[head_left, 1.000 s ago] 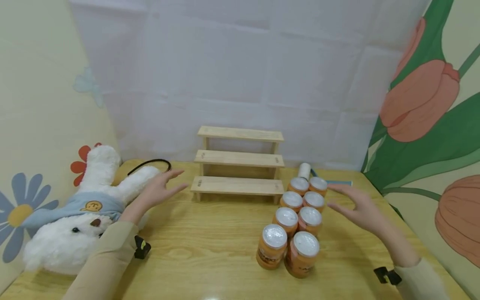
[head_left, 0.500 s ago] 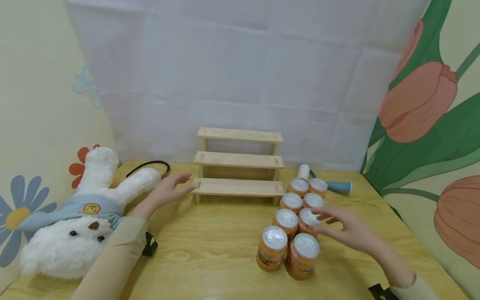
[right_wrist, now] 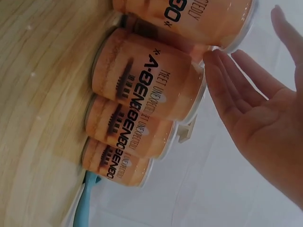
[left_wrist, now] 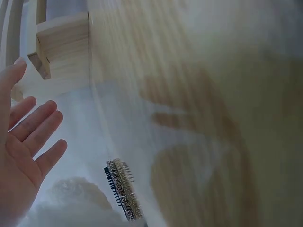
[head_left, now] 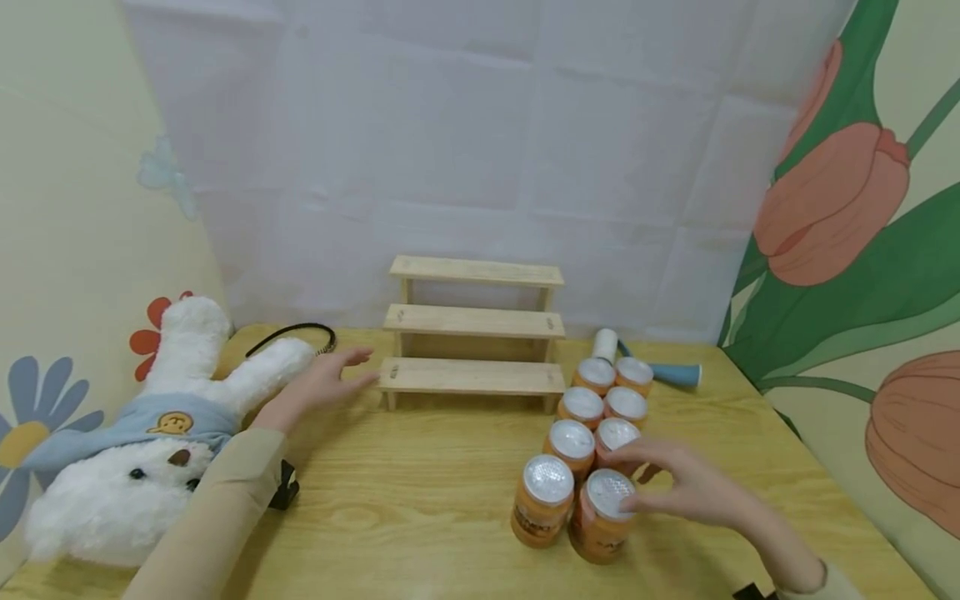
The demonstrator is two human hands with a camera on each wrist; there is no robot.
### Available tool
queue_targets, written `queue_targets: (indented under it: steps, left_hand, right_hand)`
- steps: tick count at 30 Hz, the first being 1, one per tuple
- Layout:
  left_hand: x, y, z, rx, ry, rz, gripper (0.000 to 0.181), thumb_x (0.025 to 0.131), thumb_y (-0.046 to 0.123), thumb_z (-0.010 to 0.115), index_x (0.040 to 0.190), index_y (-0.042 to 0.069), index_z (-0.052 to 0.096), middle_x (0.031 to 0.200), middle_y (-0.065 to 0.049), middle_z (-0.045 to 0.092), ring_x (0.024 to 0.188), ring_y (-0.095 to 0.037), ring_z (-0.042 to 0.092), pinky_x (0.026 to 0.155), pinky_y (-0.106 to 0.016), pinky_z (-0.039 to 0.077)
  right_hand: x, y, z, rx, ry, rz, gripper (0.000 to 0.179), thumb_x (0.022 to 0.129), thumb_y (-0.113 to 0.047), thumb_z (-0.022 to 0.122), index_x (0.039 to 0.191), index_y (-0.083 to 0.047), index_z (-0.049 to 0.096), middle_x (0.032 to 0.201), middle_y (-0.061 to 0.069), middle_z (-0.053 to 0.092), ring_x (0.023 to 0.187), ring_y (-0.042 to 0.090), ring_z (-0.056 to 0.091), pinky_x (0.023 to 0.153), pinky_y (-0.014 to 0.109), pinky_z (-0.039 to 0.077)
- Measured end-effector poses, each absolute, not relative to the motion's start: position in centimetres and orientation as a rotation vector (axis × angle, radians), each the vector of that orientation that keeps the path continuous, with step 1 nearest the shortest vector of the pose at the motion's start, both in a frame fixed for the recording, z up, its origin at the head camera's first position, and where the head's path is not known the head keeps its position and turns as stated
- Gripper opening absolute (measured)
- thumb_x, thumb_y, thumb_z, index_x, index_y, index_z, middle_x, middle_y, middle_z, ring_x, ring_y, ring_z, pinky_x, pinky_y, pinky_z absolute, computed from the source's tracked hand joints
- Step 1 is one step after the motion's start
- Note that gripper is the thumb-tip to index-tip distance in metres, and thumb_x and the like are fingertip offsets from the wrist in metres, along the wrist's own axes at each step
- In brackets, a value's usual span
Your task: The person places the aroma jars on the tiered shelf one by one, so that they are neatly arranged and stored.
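Several orange cans with silver lids stand upright in two rows on the right of the table. My right hand (head_left: 684,487) reaches over the nearest can of the right row (head_left: 602,529), fingers spread, thumb right at its lid rim. In the right wrist view, that hand (right_wrist: 265,109) has its fingertips beside the lids of the lettered cans (right_wrist: 151,78), with nothing gripped. My left hand (head_left: 318,390) hovers with fingers extended at the left end of a three-tier wooden stand (head_left: 472,377). The left wrist view shows its palm (left_wrist: 21,156) holding nothing.
A white plush toy (head_left: 112,492) in a blue shirt lies at the left, near a black headband (head_left: 296,327). Behind the cans lie a blue-handled object (head_left: 677,374) and a white cylinder (head_left: 605,344). White cloth hangs at the back.
My right hand has come from beside the far cans toward the nearest can of the right row. My left hand moved slightly and stays near the stand's left end.
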State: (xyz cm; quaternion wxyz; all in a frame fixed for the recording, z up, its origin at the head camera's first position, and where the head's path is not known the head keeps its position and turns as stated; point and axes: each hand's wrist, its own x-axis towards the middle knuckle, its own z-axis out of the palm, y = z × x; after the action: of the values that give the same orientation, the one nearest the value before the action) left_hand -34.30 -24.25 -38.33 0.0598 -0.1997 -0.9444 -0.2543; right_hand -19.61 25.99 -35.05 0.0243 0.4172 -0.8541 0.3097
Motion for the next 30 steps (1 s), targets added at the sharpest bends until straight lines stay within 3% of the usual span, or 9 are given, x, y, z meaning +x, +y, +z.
queue_targets:
  steps: [10, 17, 30]
  left_hand:
    - [-34.7, -23.6, -38.2, -0.695, -2.868, -0.575, 0.064, 0.095, 0.044, 0.052, 0.138, -0.002, 0.043, 0.133, -0.025, 0.051, 0.119, -0.042, 0.051, 0.099, -0.056, 0.042]
    - [-35.0, -23.3, -38.4, -0.736, -2.824, -0.459, 0.058, 0.096, 0.041, 0.050, 0.135, -0.002, 0.047, 0.131, -0.024, 0.053, 0.117, -0.041, 0.053, 0.098, -0.055, 0.043]
    - [-34.7, -23.7, -38.5, -0.734, -2.878, -0.450, 0.060, 0.096, 0.046, 0.047, 0.137, 0.003, 0.046, 0.135, -0.024, 0.050, 0.118, -0.042, 0.051, 0.095, -0.057, 0.045]
  right_hand:
    - [-19.2, 25.9, -35.3, 1.268, -2.800, 0.954, 0.060, 0.078, -0.032, 0.075, 0.132, -0.013, 0.055, 0.126, 0.008, 0.059, 0.111, 0.008, 0.054, 0.083, 0.027, 0.052]
    - [-19.0, 25.2, -35.3, 1.126, -2.833, 0.906, 0.061, 0.077, -0.038, 0.075, 0.126, -0.007, 0.057, 0.115, 0.001, 0.060, 0.098, 0.004, 0.054, 0.080, 0.030, 0.052]
    - [-18.7, 24.8, -35.4, 1.029, -2.875, 0.857, 0.059, 0.074, -0.045, 0.074, 0.122, -0.013, 0.059, 0.116, 0.000, 0.061, 0.105, 0.010, 0.057, 0.087, 0.036, 0.053]
